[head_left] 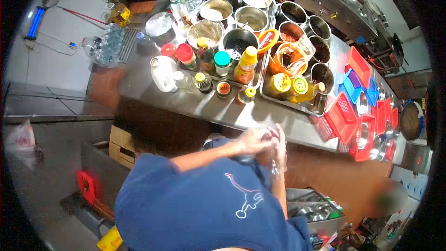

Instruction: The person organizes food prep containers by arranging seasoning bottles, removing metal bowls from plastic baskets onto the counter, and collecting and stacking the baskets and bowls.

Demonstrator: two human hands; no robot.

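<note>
Both my hands meet in front of my navy shirt, just off the near edge of the steel counter (195,111). My left hand (253,140) reaches across from the left, its fingers closed at the palm side of my right hand. A clear plastic glove (276,166) covers my right hand (279,146) and hangs wrinkled at the wrist. The right fingers point up, stretched out. My left fingers seem to grip the glove's plastic, though glare blurs the contact. Nearest on the counter stand a small yellow-capped jar (246,95) and a dark orange-lidded jar (223,89).
Seasoning bottles (186,56) and steel pots (251,17) crowd the counter's far side. An orange tub (284,65) stands in a tray on the right. Red baskets (343,118) and blue baskets (355,86) lie further right. Below right is an open steel bin (320,209).
</note>
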